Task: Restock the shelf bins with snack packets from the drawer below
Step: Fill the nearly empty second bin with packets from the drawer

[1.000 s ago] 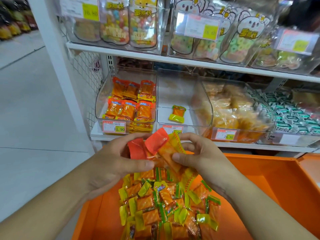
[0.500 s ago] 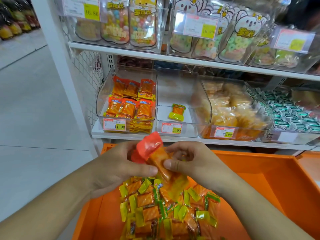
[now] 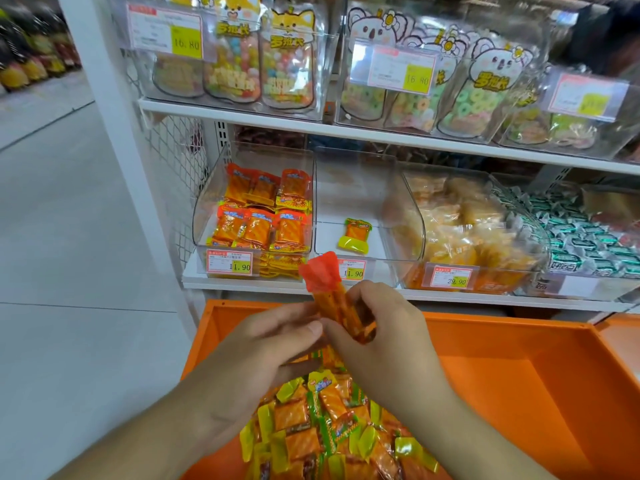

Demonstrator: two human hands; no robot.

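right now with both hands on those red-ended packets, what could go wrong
1. Both hands, left hand and right hand, pinch the red-ended packets only at their lower part, above the orange drawer; one could slip back into the loose packets.
2. The middle bin holds a single yellow-green packet, while the left bin holds red-ended ones, so a misplaced drop would mix products.

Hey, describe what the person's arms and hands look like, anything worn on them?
Both forearms are bare as far as the frame shows: no sleeves, gloves, watch or bracelets visible. The left hand and right hand show no rings; nails are short and unpainted.
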